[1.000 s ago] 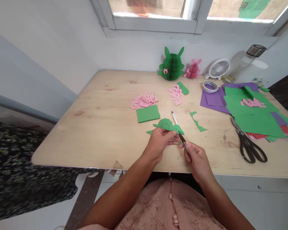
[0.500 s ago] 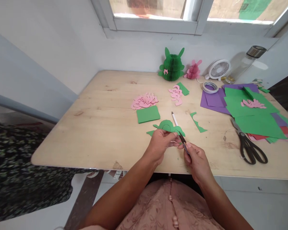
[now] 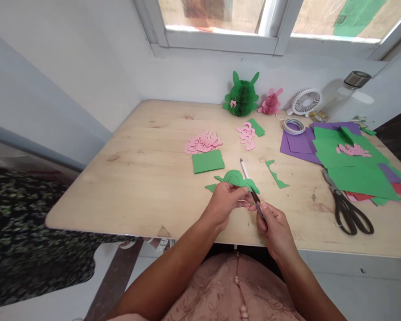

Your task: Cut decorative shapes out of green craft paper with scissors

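Pale pine tabletop (image 3: 87, 196) is stretching beneath both hands: left hand (image 3: 224, 207) is pinching a curved green paper cutout (image 3: 236, 177) at its lower edge, while right hand (image 3: 276, 232) is gripping a slender black-and-white pen-like tool (image 3: 252, 191) against it.

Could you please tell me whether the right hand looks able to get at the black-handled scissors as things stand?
Probably yes: only bare tabletop separates the right hand from the black-handled scissors, though that hand grips a slim dark tool and would likely have to put it down first.

Black-handled scissors (image 3: 349, 214), green honeycomb paper rabbit (image 3: 242, 96), pink paper rabbit (image 3: 271, 102), white desk fan (image 3: 306, 101), glass bottle (image 3: 337, 96)
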Tool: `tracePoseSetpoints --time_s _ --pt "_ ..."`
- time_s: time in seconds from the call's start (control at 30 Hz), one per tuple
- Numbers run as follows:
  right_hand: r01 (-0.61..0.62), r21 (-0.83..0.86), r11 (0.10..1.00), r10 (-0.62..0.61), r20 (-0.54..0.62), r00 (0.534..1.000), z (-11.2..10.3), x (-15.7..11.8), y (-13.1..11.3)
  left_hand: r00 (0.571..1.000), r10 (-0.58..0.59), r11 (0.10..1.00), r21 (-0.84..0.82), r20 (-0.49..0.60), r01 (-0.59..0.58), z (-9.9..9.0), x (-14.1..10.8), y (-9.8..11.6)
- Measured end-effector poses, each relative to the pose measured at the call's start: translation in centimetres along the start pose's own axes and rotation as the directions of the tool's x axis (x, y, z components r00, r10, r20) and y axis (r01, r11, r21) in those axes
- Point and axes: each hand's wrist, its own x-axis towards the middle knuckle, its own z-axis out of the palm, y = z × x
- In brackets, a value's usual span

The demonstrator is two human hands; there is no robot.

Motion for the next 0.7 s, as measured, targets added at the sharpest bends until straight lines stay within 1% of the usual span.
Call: tracePoseSetpoints --time_s 0.37,0.7 --pt "0.000 0.005 1.000 0.000 0.009 1.000 -0.09 0.15 0.17 1.000 -0.009 1.000 0.000 -0.008 0.009 0.00 0.25 -0.04" --pt "-0.021 0.043 0.999 0.021 0.016 1.000 -0.16 0.10 0.24 1.000 -0.021 1.000 0.011 -0.005 0.021 -0.05 0.31 0.06"
